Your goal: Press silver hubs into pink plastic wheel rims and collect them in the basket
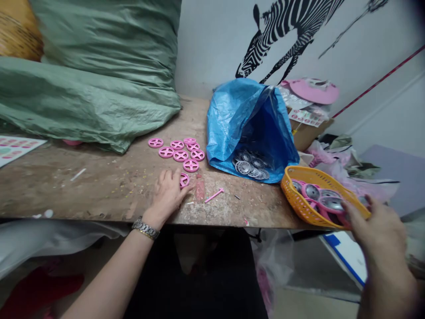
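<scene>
The left hand (168,191) touched a pink wheel (184,180), grip unclear; the right hand (381,228), fingers apart, overlapped a basket (295,204). Print on the yellow sack (20,33) was unreadable.

This looks like a small workshop, perhaps a room where plastic pieces are put together by hand. The wooden table (109,186) is scuffed, stained and strewn with scraps. Matching pink wheels (181,155) lie loose on it in a cluster, grey discs (244,167) sit heaped inside an open blue bag (226,115), and pink-and-silver parts (332,204) fill a yellow basket (292,195). A bulky green sack (109,40) and a cardboard box (307,135) suggest work in quantity. The black zebra (285,31) on the pale wall (206,40) gives a homelier touch.
</scene>
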